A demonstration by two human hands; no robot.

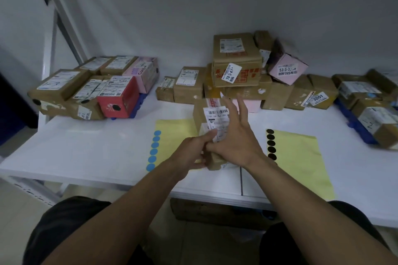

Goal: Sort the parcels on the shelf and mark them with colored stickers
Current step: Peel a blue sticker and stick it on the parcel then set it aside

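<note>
Across the middle of the frame runs the white shelf; an unsorted pile of parcels sits right of centre, and a sorted group bearing black dots sits at left; near the front edge lie a yellow sheet of blue stickers and another sheet of black stickers. Between them a brown parcel is held up, label showing; the step looks like reading it to choose a colour; peeling a sticker next needs a free hand. The left hand grips the parcel's lower end, fingers curled; the right hand is spread wide, thumb against the label.
</note>
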